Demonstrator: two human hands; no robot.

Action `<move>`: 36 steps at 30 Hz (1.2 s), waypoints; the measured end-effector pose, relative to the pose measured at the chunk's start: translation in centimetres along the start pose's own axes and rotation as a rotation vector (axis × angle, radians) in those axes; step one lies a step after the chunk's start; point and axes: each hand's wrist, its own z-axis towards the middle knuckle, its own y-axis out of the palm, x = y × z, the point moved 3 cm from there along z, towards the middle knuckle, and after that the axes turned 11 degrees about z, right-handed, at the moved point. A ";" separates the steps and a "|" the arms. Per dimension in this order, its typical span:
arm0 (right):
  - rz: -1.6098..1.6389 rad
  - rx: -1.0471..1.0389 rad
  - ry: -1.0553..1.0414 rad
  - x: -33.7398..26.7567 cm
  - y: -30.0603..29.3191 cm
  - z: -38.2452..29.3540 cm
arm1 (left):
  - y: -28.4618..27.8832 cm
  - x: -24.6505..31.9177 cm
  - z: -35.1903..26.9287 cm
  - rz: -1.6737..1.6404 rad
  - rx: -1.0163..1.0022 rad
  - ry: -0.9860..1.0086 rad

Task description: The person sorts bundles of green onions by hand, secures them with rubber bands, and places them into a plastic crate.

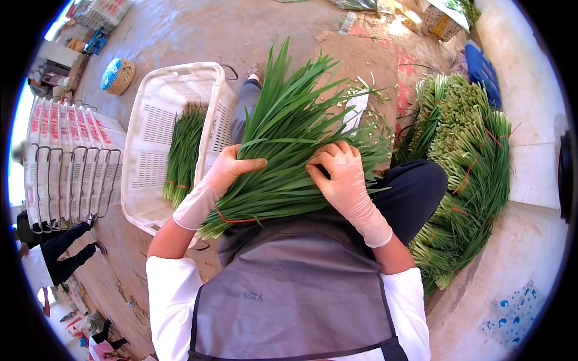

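Observation:
A large bundle of long green leaves, apparently garlic chives (275,180), lies across my lap over a grey apron (289,293), its pale stem ends at the lower left. A red band (226,218) circles it near those ends. My left hand (228,169), in a thin pale glove, grips the bundle's left side with the thumb on top. My right hand (341,173), gloved the same way, is at the bundle's right part; its thumb and index finger are bent close together at the leaves. Whether a leaf is pinched between them cannot be told.
A white plastic crate (135,180) holding banded chives (185,153) stands at the left, near stacked crates (67,158). Many banded bundles (465,180) are piled at the right by a wall. Cardboard (356,58) with trimmings lies ahead. A woven stool (118,76) and people stand farther left.

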 end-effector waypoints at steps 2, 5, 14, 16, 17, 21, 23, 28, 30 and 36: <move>0.232 0.102 0.124 0.6 -0.5 -0.1 | -0.2 0.0 0.0 0.018 0.007 0.005; 0.864 0.350 0.526 1.6 -2.8 -0.3 | -0.8 -0.3 0.1 -0.003 0.029 -0.004; -0.272 0.568 0.167 9.1 -9.5 -1.1 | -0.3 -1.0 0.5 1.005 0.201 0.581; -0.143 0.474 0.043 4.8 -7.1 0.1 | 1.5 -0.3 0.0 1.424 0.262 0.513; -0.089 0.374 -0.024 3.1 -5.6 0.2 | 1.0 -0.2 0.8 1.424 0.268 0.511; -0.004 -0.192 -0.287 -1.6 2.6 1.4 | -2.3 0.1 4.9 0.976 0.213 0.243; -0.172 -0.195 -0.269 -0.7 5.5 1.1 | -2.5 0.7 6.2 1.054 0.268 0.088; -0.431 -0.288 -0.127 1.2 10.1 -1.5 | -4.5 -1.2 6.1 0.664 0.341 0.185; -0.366 -0.305 -0.098 1.9 9.2 -2.9 | -5.0 -1.4 5.2 0.272 0.260 0.170; -0.568 -0.481 0.208 7.0 2.4 -3.8 | -3.8 0.0 2.2 0.107 0.189 0.171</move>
